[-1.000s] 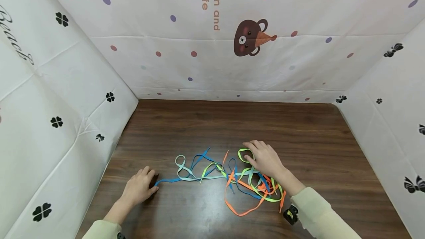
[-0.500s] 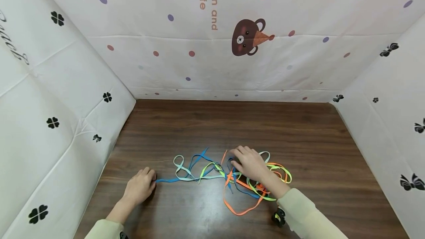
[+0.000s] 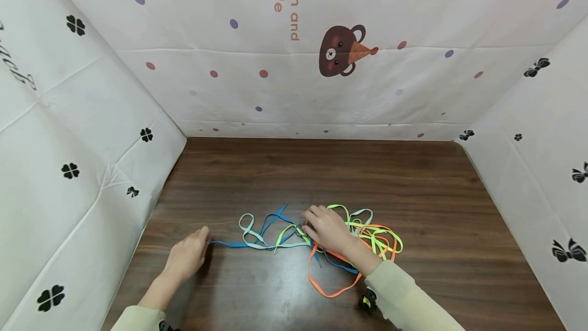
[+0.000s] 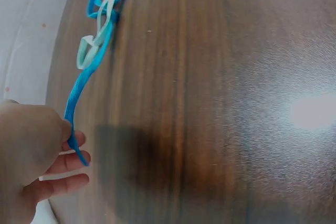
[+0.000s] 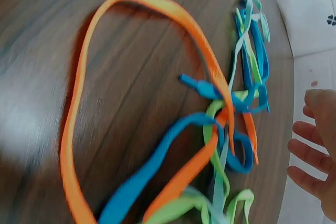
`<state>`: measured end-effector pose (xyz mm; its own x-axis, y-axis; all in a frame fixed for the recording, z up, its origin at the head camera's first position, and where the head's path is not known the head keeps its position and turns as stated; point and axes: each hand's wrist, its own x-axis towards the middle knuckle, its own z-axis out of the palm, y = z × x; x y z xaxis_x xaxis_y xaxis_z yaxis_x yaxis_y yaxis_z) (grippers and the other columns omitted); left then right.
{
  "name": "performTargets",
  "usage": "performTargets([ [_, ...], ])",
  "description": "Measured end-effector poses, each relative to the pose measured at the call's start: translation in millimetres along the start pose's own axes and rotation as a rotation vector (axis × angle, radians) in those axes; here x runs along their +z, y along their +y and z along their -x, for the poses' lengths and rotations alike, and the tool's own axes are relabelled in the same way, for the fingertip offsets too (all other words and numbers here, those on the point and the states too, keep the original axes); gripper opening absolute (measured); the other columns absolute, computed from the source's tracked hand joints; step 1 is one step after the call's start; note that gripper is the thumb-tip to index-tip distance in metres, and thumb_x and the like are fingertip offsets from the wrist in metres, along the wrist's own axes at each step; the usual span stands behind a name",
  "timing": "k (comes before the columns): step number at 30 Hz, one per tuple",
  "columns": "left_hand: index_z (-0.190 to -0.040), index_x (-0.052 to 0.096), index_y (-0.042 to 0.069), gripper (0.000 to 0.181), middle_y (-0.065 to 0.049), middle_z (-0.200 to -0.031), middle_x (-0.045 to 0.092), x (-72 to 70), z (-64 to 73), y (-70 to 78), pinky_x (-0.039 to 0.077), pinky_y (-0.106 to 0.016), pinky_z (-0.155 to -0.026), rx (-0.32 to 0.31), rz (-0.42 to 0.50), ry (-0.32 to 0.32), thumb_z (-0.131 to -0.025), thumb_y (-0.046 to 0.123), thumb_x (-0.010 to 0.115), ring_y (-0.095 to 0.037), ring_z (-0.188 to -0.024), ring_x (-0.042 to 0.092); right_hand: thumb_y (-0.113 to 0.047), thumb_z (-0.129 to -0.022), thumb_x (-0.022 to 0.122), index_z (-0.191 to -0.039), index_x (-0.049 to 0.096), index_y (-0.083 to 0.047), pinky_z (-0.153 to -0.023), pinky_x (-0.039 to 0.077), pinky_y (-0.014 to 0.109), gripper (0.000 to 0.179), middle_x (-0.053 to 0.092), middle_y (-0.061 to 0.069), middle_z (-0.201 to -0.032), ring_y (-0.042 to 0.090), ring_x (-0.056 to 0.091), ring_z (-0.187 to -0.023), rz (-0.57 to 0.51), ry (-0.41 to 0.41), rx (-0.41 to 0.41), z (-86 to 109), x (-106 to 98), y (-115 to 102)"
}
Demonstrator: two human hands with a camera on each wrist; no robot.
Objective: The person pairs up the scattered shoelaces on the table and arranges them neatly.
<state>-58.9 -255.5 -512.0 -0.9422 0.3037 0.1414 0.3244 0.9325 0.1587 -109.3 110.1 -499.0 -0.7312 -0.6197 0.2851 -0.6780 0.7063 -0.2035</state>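
Between thumb and fingers, my left hand (image 3: 187, 255) pinches the end of a blue shoelace (image 4: 80, 88), seen closely in the left wrist view. That lace runs right into a tangle of flat laces on the table. The tangle holds an orange shoelace (image 5: 73, 129), a mint shoelace (image 3: 289, 245) and a yellow-green shoelace (image 5: 178, 208). Over the middle of the tangle is my right hand (image 3: 332, 231), hiding part of it in the head view. In the right wrist view, its fingers (image 5: 310, 153) are spread and slightly bent, with no lace between them.
The dark wooden table (image 3: 321, 172) extends behind and in front of the laces. White printed cloth walls (image 3: 294, 91) rise at the back and both sides. A small dark device (image 3: 368, 301) is at the right wrist.
My right hand has moved left across the tangle; yellow-green, mint and orange loops now lie uncovered to its right. The left hand has shifted slightly left and up with the blue shoelace's end.
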Motion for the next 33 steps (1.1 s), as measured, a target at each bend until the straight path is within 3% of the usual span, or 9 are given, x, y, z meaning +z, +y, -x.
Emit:
performTargets([
  [4,-0.086,0.051,0.007,0.021,-0.001,-0.069,0.054,-6.1,-2.5,-0.2,0.034,-0.024,-0.039,0.05,-0.022,0.104,-0.076,-0.001,0.068,-0.018,-0.054,0.054,-0.023,-0.086,0.064,-0.108,0.064,-0.012,-0.076,0.05,0.034,0.024,0.06,0.0,-0.099,0.017,0.059,-0.087,-0.025,-0.016,-0.017,-6.0,4.7,-10.7],
  [7,-0.085,0.058,0.007,0.019,-0.002,-0.073,0.057,-12.8,-5.1,1.4,0.039,-0.028,-0.042,0.059,-0.022,0.132,-0.073,-0.003,0.069,-0.02,-0.059,0.058,-0.024,-0.087,0.063,-0.109,0.063,-0.013,-0.078,0.049,0.033,0.024,0.059,0.0,-0.098,0.015,0.058,-0.086,-0.019,-0.023,-0.049,-10.9,8.1,-17.0],
  [11,-0.077,0.06,0.008,0.017,0.0,-0.07,0.053,-20.6,-7.7,2.2,0.039,-0.027,-0.042,0.087,-0.021,0.155,-0.069,-0.003,0.071,-0.017,-0.058,0.054,-0.023,-0.087,0.063,-0.109,0.063,-0.014,-0.074,0.048,0.029,0.023,0.059,-0.002,-0.097,0.014,0.056,-0.086,-0.037,-0.02,-0.081,-18.4,11.2,-26.7],
  [18,-0.074,0.057,0.009,0.02,0.003,-0.067,0.047,-31.1,-14.0,5.4,0.033,-0.02,-0.042,0.204,-0.005,0.259,-0.067,-0.002,0.072,-0.01,-0.053,0.043,-0.025,-0.088,0.062,-0.108,0.064,-0.016,-0.078,0.047,0.03,0.023,0.06,-0.004,-0.101,0.014,0.056,-0.089,-0.057,-0.025,-0.14,-30.4,19.7,-43.3],
  [23,-0.076,0.058,0.01,0.014,0.004,-0.068,0.049,-39.2,-17.9,11.9,0.037,-0.024,-0.044,0.245,0.017,0.313,-0.069,0.001,0.067,-0.011,-0.055,0.047,-0.026,-0.089,0.06,-0.112,0.063,-0.017,-0.085,0.047,0.031,0.025,0.06,-0.005,-0.105,0.014,0.056,-0.096,-0.068,-0.05,-0.143,-41.9,22.1,-55.2],
  [33,-0.076,0.06,0.01,0.013,0.006,-0.068,0.047,-46.1,-21.7,23.0,0.038,-0.023,-0.047,0.277,0.046,0.334,-0.069,0.0,0.065,-0.007,-0.057,0.043,-0.029,-0.09,0.058,-0.118,0.062,-0.02,-0.082,0.046,0.026,0.029,0.06,-0.005,-0.11,0.011,0.055,-0.098,-0.11,-0.097,-0.139,-62.8,38.1,-81.1],
])
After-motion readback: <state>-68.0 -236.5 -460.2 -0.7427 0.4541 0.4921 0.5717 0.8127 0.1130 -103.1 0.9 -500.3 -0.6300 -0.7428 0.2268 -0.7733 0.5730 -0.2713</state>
